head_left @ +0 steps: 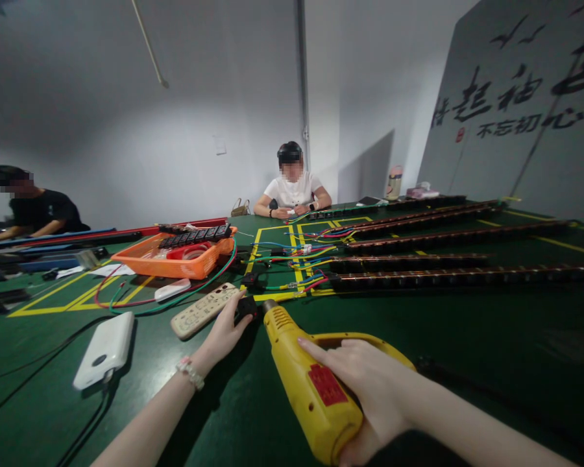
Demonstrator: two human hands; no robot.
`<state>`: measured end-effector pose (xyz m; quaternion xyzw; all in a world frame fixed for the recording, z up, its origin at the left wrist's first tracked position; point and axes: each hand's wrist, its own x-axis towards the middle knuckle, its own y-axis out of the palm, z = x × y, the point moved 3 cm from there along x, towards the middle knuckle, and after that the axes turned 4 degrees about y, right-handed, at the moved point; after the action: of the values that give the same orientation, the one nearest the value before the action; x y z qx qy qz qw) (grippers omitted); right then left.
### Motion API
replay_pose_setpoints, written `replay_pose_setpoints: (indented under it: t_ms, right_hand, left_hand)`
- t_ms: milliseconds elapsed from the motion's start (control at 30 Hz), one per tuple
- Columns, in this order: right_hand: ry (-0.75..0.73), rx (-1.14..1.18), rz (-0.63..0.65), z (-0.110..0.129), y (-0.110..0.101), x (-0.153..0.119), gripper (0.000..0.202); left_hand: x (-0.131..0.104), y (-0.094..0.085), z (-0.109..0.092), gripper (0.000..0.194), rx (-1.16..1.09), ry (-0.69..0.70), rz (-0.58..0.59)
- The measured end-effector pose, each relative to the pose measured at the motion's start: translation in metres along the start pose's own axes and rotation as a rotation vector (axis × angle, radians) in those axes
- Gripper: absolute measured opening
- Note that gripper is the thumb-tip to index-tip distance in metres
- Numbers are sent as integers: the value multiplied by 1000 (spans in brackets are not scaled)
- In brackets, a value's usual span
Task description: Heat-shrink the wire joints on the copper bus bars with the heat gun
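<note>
Head view: green table (pixel 448 324), upper-right wall (pixel 496 65) lettered 不忘初心 (pixel 530 125), left hand (pixel 228 324) pinching black block (pixel 246 309), right hand (pixel 367 376) gripping heat gun (pixel 292 363).

A: Near zone?
B: Heat gun (pixel 294 363) in right hand (pixel 370 376); left hand (pixel 228 324), gripping a block (pixel 246 310), left of the nozzle (pixel 270 304). Remote (pixel 197 314) left of that hand, power bank (pixel 108 344) nearer, further left.
A: Beyond those?
B: Basket (pixel 189 268) past the remote, strip pieces (pixel 194 236) in it. Bars (pixel 442 277) on the table (pixel 467 331), right, side by side.
A: Far edge?
B: Person (pixel 294 191), bottle (pixel 394 183) to the right. Another person (pixel 43 211), left side.
</note>
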<state>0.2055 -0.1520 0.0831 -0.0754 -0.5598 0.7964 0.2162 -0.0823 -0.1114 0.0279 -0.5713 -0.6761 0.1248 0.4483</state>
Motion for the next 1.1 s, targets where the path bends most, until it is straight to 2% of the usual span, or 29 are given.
replay_pose_setpoints:
  t_ms: [167, 367, 567, 867, 1100]
  right_hand:
    - [-22, 23, -10, 5, 3, -1, 122]
    - [73, 34, 23, 11, 2, 2, 126]
    - [131, 106, 2, 10, -14, -3, 120]
    - [284, 12, -15, -3, -32, -22, 113]
    - [306, -15, 33, 0, -26, -20, 119]
  left_hand:
    - [0, 1, 3, 51, 14, 12, -23]
    - [0, 1, 5, 48, 20, 4, 7]
    - [-2, -1, -4, 47, 13, 15, 32]
    - [-1, -1, -6, 45, 26, 21, 45]
    - [5, 6, -12, 46, 58, 65, 59]
